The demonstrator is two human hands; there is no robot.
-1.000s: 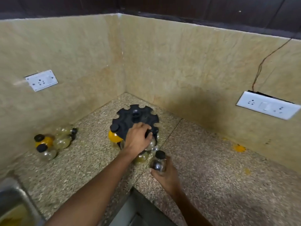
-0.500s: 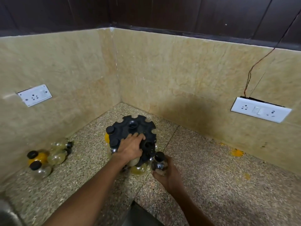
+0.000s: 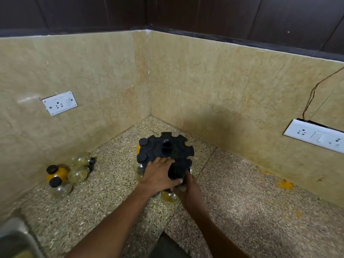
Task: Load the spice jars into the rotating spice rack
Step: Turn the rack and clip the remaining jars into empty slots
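Spice rack (image 3: 165, 151) has turned; right hand (image 3: 188, 189) has brought its jar (image 3: 181, 180) to the 6 o'clock slot, fingers wrapping it. Left hand (image 3: 158, 175) presses flat, steadying. Seating next.

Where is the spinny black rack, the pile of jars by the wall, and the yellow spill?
Spice rack (image 3: 168, 146), head view: the black top disc.
Spare jars (image 3: 77, 175), head view: a clear jar's body.
Yellow spill (image 3: 285, 184), head view: the middle of the stain.
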